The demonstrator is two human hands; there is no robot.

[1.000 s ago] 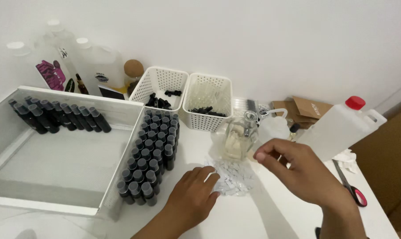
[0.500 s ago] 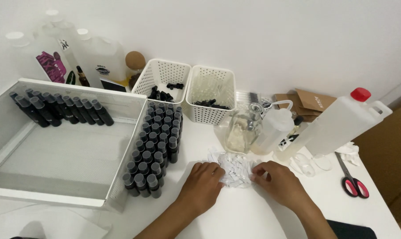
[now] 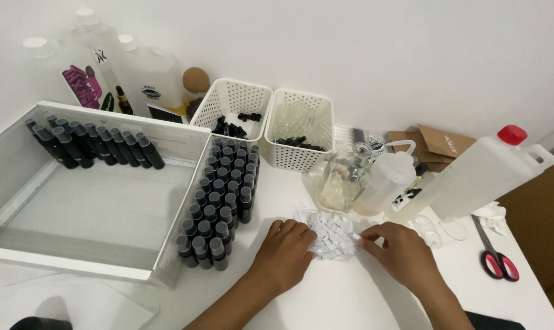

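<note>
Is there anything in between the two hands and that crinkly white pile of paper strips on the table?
No, nothing visible. The left hand rests its fingertips right on the crumpled pile of small white paper strips, and the right hand touches its other side. The clear glass bottle stands behind the pile, out of the way.

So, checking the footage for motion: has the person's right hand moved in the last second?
Yes: the right hand dropped from beside the glass bottle down to the table.
</note>
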